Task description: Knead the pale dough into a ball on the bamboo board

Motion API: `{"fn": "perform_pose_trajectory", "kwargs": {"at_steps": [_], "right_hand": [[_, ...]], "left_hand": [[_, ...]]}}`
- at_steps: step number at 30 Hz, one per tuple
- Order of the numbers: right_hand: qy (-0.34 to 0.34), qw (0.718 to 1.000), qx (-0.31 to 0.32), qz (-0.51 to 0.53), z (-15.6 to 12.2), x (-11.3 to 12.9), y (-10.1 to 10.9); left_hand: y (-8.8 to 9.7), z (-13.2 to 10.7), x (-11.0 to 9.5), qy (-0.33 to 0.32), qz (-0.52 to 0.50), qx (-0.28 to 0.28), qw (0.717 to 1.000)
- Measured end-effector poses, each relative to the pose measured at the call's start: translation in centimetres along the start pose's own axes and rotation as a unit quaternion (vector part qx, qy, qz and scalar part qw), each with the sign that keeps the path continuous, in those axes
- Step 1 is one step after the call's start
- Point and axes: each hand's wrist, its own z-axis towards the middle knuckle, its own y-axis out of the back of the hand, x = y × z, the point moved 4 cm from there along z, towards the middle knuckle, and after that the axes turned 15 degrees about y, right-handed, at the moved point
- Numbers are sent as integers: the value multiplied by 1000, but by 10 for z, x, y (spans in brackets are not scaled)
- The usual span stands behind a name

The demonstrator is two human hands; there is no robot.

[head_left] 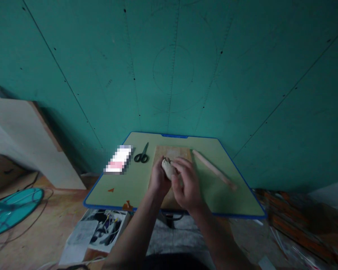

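A pale, rounded, dough-like lump [168, 168] with dark creases near its top is held above a wooden board [171, 151]. My left hand [158, 177] is closed around its left side and underside. From the right, my right hand [186, 180] grips the same lump, thumb against its near side and fingers curled over the far edge. A wooden rolling pin [214, 170] lies slantwise to the right of the board. To the left are dark-handled scissors [142, 155], blades pointing away from me.
The pale green table [109, 200] has a blue rim and stands against a green wall [171, 75]. A pixelated bright rectangle [119, 159] lies on its left. Below is a white box [108, 228] of cables; a pale panel [36, 142] leans at left.
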Motion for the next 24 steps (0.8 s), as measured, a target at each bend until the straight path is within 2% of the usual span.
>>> {"fn": "perform_pose_trajectory", "kwargs": {"at_steps": [2,4,8,10,12,15,17,20,22,23,24], "right_hand": [[38,998,49,-23,1,0,-12],[41,997,58,-39,2,-4,-19],[-9,999,43,-16,8,-18,-20],[-60,997,24,33,11,-27,-18],[-155,983,-29,95,13,-41,-15],[-302,920,-161,192,10,-65,-11],[-350,871,-229,257,9,-75,-10],[-371,828,-246,341,12,-76,-10],[-360,833,-216,361,15,-67,-11],[-345,850,-195,346,18,-61,-12],[-323,879,-173,305,20,-53,-14]], "left_hand": [[-2,-3,7,21,13,53,998],[-5,-9,13,57,36,106,992],[-1,-19,15,97,83,115,985],[2,-21,14,106,97,115,983],[5,-22,15,124,117,135,976],[8,-22,15,126,141,149,971],[11,-21,10,80,150,119,978],[12,-19,0,-42,178,52,982],[8,-23,-8,-159,221,7,962],[5,-28,-11,-227,249,-12,941],[0,-34,-14,-291,284,-21,913]]}}
